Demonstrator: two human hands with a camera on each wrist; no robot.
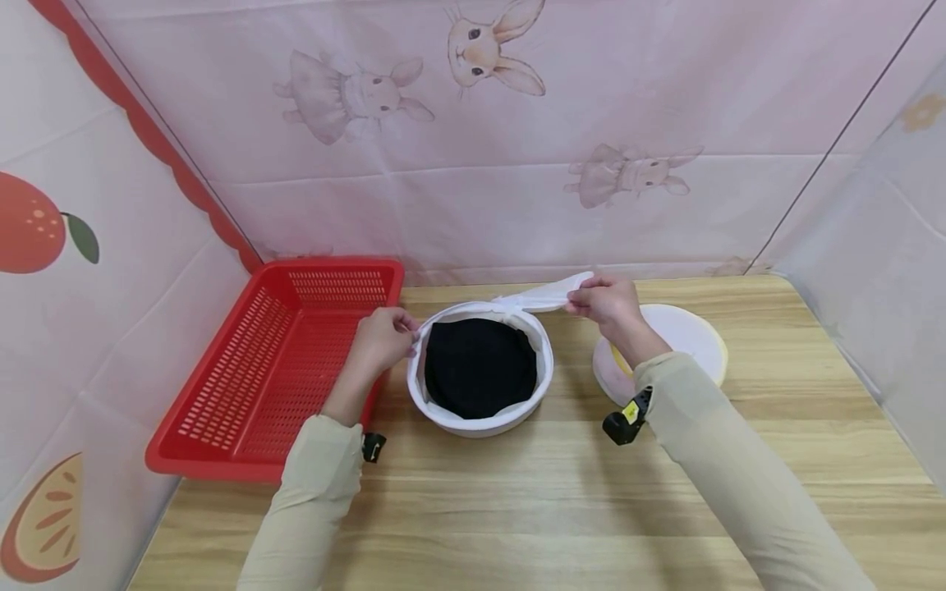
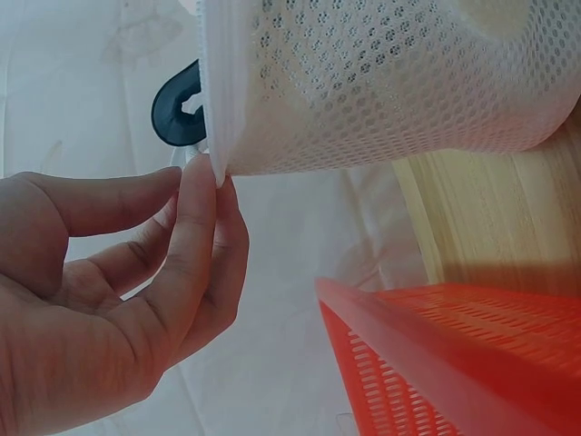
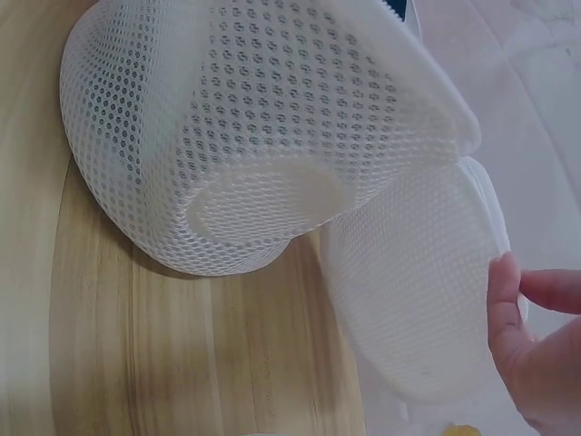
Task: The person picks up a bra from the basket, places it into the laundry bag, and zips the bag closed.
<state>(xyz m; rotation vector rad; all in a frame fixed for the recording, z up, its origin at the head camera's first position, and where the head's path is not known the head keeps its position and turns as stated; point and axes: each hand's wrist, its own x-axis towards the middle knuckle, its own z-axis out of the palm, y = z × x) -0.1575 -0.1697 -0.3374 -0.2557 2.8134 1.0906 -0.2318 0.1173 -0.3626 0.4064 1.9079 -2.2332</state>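
A round white mesh bag (image 1: 480, 425) stands upright on the table, its top open, with folded black cloth (image 1: 480, 369) inside. At the bag's left rim is my left hand (image 1: 380, 338); in the left wrist view the fingertips of this hand (image 2: 136, 282) hold the edge of the mesh bag (image 2: 363, 91). My right hand (image 1: 609, 308) pinches the far edge of the bag's lid flap (image 1: 543, 295), which is folded out to the right. Thumb and finger of that hand (image 3: 536, 336) grip the mesh flap (image 3: 418, 282) in the right wrist view.
A red perforated basket (image 1: 222, 468) lies at the left, close to my left forearm. Behind my right wrist is a round white item with yellow trim (image 1: 687, 336). A pink rabbit-print cloth (image 1: 480, 222) hangs along the table's back edge.
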